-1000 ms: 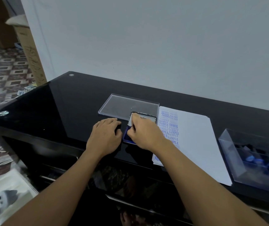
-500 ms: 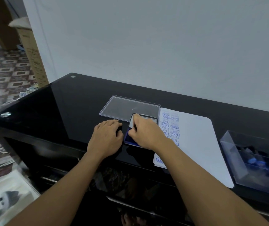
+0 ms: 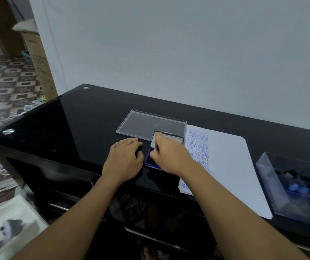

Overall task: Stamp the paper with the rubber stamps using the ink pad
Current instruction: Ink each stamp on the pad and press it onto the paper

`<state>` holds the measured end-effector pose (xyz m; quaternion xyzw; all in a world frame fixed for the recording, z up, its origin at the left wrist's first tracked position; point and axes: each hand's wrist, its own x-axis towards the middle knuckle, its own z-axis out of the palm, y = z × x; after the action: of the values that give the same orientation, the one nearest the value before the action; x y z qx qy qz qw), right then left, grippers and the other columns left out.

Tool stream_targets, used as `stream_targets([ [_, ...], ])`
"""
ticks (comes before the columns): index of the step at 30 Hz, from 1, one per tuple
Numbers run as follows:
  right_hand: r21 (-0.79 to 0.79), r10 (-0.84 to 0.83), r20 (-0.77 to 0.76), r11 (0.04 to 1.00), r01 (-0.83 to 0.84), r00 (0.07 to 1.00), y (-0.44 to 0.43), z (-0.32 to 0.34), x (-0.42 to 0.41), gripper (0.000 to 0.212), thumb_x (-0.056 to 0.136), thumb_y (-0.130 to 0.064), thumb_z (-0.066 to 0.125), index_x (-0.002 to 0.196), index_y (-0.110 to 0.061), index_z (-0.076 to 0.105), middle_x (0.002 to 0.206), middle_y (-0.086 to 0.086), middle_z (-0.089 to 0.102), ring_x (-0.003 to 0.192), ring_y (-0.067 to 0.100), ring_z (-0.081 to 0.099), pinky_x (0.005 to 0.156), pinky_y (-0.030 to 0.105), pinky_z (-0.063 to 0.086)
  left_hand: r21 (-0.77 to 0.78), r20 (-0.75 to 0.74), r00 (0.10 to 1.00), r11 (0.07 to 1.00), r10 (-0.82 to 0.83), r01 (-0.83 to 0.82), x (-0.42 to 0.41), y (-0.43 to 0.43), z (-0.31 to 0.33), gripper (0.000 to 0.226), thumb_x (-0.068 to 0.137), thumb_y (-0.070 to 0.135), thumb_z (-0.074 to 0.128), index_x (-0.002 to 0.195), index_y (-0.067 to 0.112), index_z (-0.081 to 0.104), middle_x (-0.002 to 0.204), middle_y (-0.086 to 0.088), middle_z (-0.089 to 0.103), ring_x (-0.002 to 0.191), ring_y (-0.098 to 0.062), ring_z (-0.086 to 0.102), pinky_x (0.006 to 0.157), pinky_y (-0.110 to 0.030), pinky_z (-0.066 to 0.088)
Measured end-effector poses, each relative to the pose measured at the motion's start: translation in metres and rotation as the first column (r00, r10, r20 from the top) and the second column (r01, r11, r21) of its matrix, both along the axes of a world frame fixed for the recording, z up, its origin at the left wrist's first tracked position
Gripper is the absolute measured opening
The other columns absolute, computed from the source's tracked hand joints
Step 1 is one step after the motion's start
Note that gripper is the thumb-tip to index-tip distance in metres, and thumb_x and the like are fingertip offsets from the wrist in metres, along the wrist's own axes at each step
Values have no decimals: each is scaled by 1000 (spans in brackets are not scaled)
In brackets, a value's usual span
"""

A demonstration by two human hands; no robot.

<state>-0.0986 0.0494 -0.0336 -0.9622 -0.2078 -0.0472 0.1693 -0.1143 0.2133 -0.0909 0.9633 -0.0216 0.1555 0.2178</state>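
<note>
**Two hands at the ink pad**

Two hands met over the blue ink pad [image 3: 151,160] near the front edge of the black glass table [image 3: 86,119]. The right hand [image 3: 171,156] was curled over the pad; whether it held a stamp could not be told. The left hand [image 3: 125,159] lay flat beside it, holding nothing. The clear lid [image 3: 146,123] sat just behind. The stamped paper [image 3: 231,162] lay to the right, then the stamp box [image 3: 270,177]. The table's left side had open room.

A home room is showing here: brown patterned floor tiles [image 3: 6,85] at upper left, a tall cardboard box [image 3: 39,66] leaning there, a glossy black glass table [image 3: 86,119] against a plain white wall [image 3: 169,44].
</note>
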Motion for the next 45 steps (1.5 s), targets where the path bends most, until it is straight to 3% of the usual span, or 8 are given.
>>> stream_targets([
  [33,46,-21,-1,999,21,1000,2,-4,-6,14,92,-22,48,88,-16,36,75,9,56,69,31,50,54,35,33,16,-13,1000,1000,-7,8,1,0,-2,40,98,30,45,136,22,58,148,4,50,139,-14,41,118,-45,28],
  [45,46,-12,-15,999,13,1000,1,-3,-1,15,91,-24,47,86,-17,35,72,7,54,69,30,51,55,35,34,15,-105,994,999,-35,37,3,-2,10,40,97,22,47,136,16,57,148,-3,50,139,-20,40,116,-50,29],
])
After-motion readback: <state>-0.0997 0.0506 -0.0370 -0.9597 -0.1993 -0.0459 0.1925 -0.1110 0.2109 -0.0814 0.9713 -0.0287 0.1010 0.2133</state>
